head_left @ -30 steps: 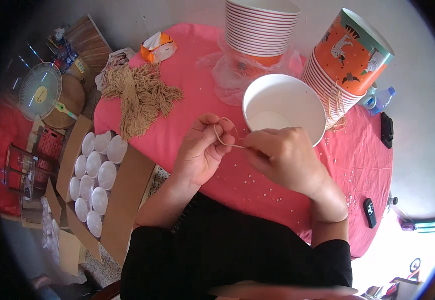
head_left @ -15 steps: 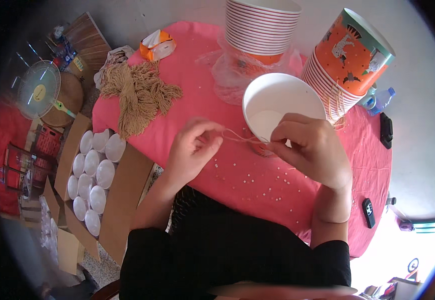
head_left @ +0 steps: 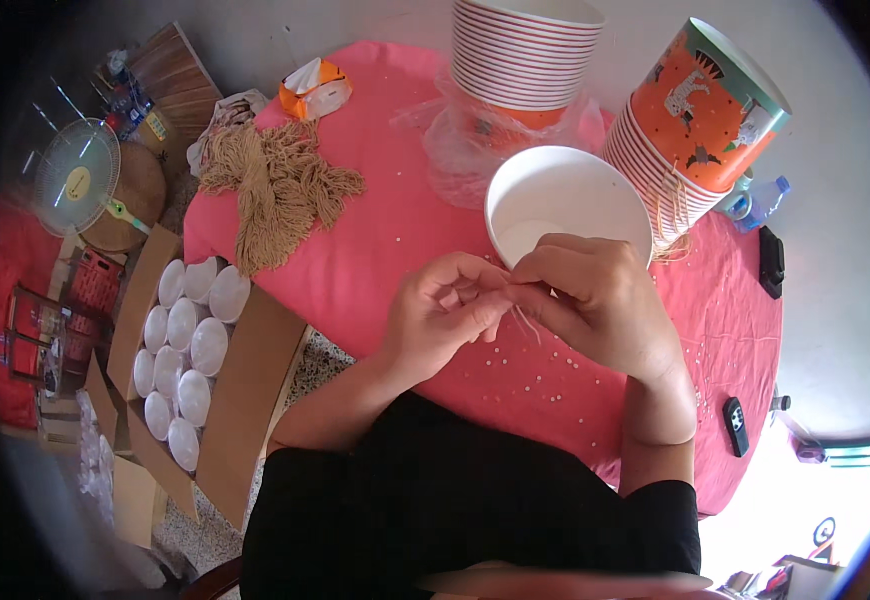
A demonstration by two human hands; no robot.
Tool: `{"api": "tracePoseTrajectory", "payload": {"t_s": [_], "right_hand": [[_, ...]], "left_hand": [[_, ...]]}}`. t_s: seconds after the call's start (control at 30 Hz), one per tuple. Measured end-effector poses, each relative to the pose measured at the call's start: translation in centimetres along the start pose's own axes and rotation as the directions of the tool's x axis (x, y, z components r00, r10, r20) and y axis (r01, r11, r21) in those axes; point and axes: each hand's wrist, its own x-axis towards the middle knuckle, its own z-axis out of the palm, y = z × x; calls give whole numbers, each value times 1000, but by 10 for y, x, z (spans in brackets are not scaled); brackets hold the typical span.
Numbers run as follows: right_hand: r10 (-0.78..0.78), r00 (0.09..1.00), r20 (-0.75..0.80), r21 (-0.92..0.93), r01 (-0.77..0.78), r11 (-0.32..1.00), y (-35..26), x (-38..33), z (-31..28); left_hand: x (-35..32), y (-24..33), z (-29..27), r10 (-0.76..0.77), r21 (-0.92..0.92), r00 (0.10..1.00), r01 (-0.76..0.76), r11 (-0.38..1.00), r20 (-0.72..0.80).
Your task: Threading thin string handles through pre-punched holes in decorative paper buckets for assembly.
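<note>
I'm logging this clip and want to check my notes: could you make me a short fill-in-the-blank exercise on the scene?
1. Of the left hand and the right hand, the one nearer the yarn bundle is the ____.
2. The number of hands at the string is ____.
3. The remote lies on the person's ____ side.
4. The inside of the open bucket is ____.

Missing words: left; two; right; white.

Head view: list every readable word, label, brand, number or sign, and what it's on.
No legible text anywhere.
Fan hub: any marking is too small to read.
Yellow bottle label: too small and blurred.
Orange-and-white packet: no readable words.
Black remote control: any key markings are too small.
Tilted stack of paper buckets: animal pictures, no readable words.
Cord: no label visible.
</note>
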Motion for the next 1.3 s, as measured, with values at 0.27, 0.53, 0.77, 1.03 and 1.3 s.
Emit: {"api": "tracePoseTrajectory", "payload": {"t_s": [0.27, 0.53, 0.77, 1.03, 1.3], "right_hand": [[240, 955, 176, -281, -185, 942, 9, -10, -24], [173, 973, 153, -245, -132, 960, 12, -10, -18], [21, 999, 29, -98, -18, 995, 6, -7, -25], [-54, 998, -31, -46, 53, 998, 3, -2, -24], [-3, 993, -122, 38, 8, 999, 9, 2, -15]], "left_hand": [[5, 3, -20, -97, -291, 993, 75, 954, -63], [7, 6, -22, -23, -53, 990, 16, 998, -136], [21, 22, -6, 46, 355, 982, 22, 934, -182], [26, 37, 10, 22, 565, 999, 0, 825, -31], [30, 32, 11, 192, 636, 975, -219, 740, 112]]}}
